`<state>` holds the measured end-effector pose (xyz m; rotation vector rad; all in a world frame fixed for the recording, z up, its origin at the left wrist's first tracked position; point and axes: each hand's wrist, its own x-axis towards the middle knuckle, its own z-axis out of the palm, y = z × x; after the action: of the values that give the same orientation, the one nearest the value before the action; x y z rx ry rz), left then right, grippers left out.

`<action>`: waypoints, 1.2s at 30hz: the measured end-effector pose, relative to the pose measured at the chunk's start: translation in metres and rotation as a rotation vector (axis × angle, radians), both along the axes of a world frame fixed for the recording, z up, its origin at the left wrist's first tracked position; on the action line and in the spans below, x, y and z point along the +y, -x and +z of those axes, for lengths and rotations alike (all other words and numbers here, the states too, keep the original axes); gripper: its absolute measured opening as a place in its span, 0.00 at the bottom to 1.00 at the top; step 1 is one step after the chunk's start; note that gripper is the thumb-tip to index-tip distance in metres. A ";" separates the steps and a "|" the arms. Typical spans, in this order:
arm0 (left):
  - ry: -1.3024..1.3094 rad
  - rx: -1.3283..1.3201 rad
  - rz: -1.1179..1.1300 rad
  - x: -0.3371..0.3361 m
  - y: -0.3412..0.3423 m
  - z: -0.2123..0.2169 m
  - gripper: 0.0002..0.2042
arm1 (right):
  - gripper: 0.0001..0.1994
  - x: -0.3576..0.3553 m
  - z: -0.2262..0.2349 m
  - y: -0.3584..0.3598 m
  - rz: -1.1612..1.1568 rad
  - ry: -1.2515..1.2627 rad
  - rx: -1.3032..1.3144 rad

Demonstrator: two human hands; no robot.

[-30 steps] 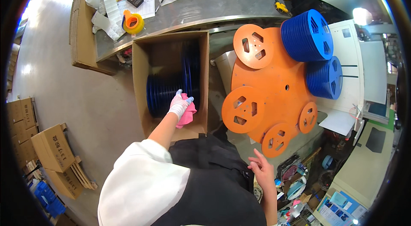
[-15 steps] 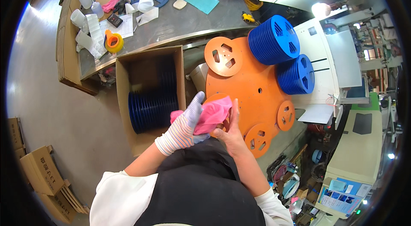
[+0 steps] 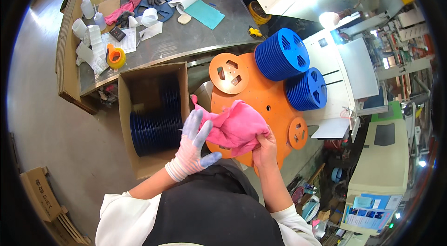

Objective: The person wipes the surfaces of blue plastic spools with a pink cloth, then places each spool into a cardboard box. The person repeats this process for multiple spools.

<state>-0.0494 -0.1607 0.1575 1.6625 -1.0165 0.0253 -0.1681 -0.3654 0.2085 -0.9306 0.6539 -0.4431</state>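
Observation:
A crumpled pink cloth [image 3: 240,125] hangs in front of me, above the orange turntable [image 3: 249,87]. My bare right hand [image 3: 265,149] pinches its lower right corner between thumb and fingers. My left hand [image 3: 191,147] wears a striped, grey-tipped glove. Its fingers are spread beside the cloth's left edge, and it grips nothing. Left of that glove stands an open cardboard box [image 3: 123,120] with dark blue reels [image 3: 156,129] inside. Two stacks of blue reels, a larger stack [image 3: 281,55] and a smaller stack [image 3: 307,89], rest at the turntable's far right.
Orange discs, such as the far-left disc [image 3: 229,73], sit around the turntable's edge. Behind is a metal workbench [image 3: 195,32] with a tape dispenser [image 3: 115,56], bottles, papers and cans. White machinery [image 3: 326,60] borders the right. Folded cartons [image 3: 42,195] lie on the floor at left.
The cloth, bunched between both hands before, is now spread wider and held by the right hand alone. My left hand has opened and drawn away to the left.

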 end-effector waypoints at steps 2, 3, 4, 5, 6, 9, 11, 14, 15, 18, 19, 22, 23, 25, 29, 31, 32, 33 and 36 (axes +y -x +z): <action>-0.024 0.183 -0.064 -0.020 -0.005 0.000 0.52 | 0.09 -0.006 -0.003 -0.002 0.025 0.006 -0.016; -0.029 0.318 -0.105 -0.031 -0.006 0.000 0.54 | 0.10 -0.008 -0.004 -0.004 0.042 -0.003 -0.042; -0.050 0.510 -0.199 -0.039 -0.009 0.002 0.58 | 0.10 -0.012 -0.004 -0.007 0.065 -0.039 -0.035; -0.061 0.622 -0.269 -0.048 -0.012 0.003 0.59 | 0.11 -0.018 -0.004 -0.010 0.092 -0.081 -0.043; -0.104 0.465 -0.319 -0.055 -0.016 0.003 0.57 | 0.11 -0.023 -0.004 -0.013 0.089 -0.121 -0.022; -0.220 0.664 -0.486 -0.071 -0.016 0.001 0.51 | 0.14 -0.045 -0.009 -0.021 0.069 -0.182 -0.019; -0.251 0.613 -0.484 -0.083 -0.013 -0.004 0.41 | 0.16 -0.060 -0.019 -0.021 0.092 -0.342 -0.025; -0.345 0.681 -0.294 -0.106 -0.013 -0.015 0.26 | 0.22 -0.080 -0.045 -0.021 0.059 -0.552 0.009; -0.199 0.606 -0.257 -0.117 -0.013 -0.018 0.25 | 0.22 -0.084 -0.056 -0.020 0.068 -0.641 -0.023; 0.234 1.335 -0.335 -0.147 -0.005 -0.022 0.29 | 0.21 -0.090 -0.092 -0.026 0.151 -0.399 0.202; 0.301 1.555 -0.390 -0.154 -0.003 -0.023 0.31 | 0.21 -0.094 -0.103 -0.026 0.253 -0.293 0.193; 0.249 1.454 -0.271 -0.174 -0.006 -0.031 0.31 | 0.22 -0.137 -0.132 -0.024 0.573 -0.278 0.337; 0.311 1.430 -0.207 -0.177 -0.008 -0.036 0.32 | 0.22 -0.170 -0.138 -0.023 0.779 -0.172 0.477; 0.296 1.405 -0.100 -0.181 -0.013 -0.048 0.34 | 0.25 -0.242 -0.152 -0.039 0.959 0.095 0.634; 0.119 1.413 0.254 -0.169 -0.005 -0.074 0.28 | 0.21 -0.401 -0.173 -0.149 0.070 0.966 0.505; -0.027 1.381 0.304 -0.159 0.016 -0.080 0.27 | 0.29 -0.466 -0.171 -0.209 -0.064 1.262 0.339; -0.090 1.348 0.333 -0.154 0.026 -0.082 0.28 | 0.33 -0.486 -0.172 -0.240 -0.069 1.361 0.467; -0.155 1.318 0.364 -0.149 0.035 -0.083 0.29 | 0.36 -0.501 -0.173 -0.268 -0.098 1.475 0.561; -0.297 1.261 0.404 -0.138 0.053 -0.080 0.25 | 0.43 -0.537 -0.176 -0.322 0.327 1.123 0.951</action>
<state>-0.1027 -0.2988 0.0777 1.6612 0.2838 -0.8326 0.1537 -0.9029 0.0321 -2.3453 1.0949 0.0058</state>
